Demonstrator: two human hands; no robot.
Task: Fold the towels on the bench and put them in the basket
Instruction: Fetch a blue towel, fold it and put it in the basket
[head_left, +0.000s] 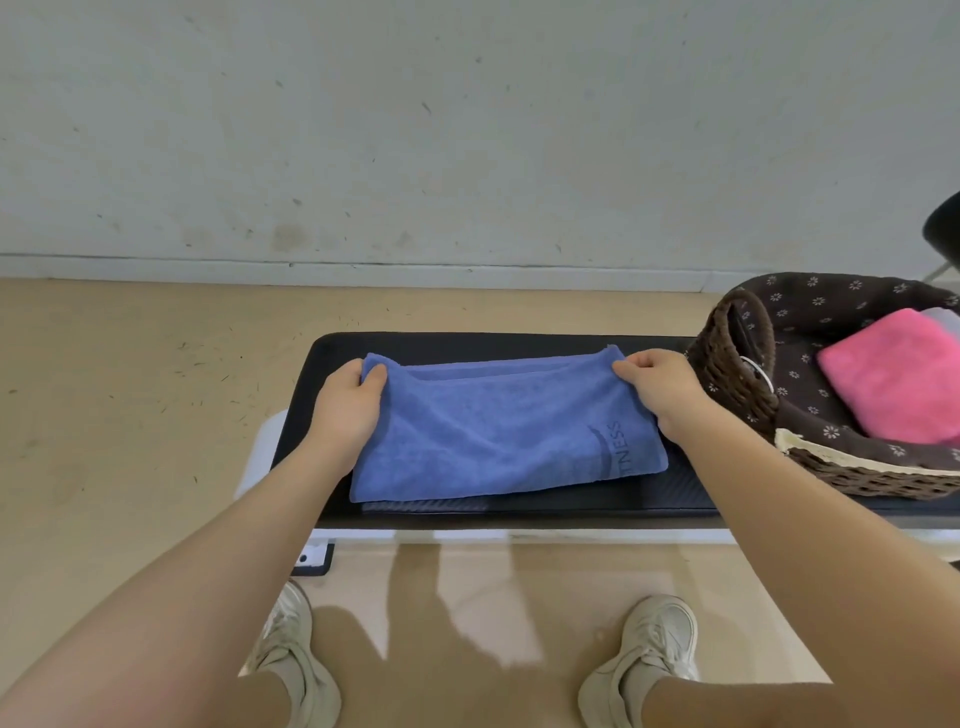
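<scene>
A blue towel (498, 431) lies folded over on the black bench (670, 493), with dark lettering near its right end. My left hand (348, 397) pinches the towel's far left corner. My right hand (660, 384) pinches its far right corner. Both corners sit at the towel's far edge, close to the bench's back side. At the right end of the bench stands a dark woven basket (737, 374) with a brown flowered lining. A folded pink towel (898, 374) lies inside it, over a pale one (943, 317) that barely shows.
A grey wall rises behind the bench, with tan floor on the left. The bench's white frame (260, 452) juts out at the left. A dark chair (943, 234) shows at the far right edge. My two shoes (291, 649) stand on the floor just before the bench.
</scene>
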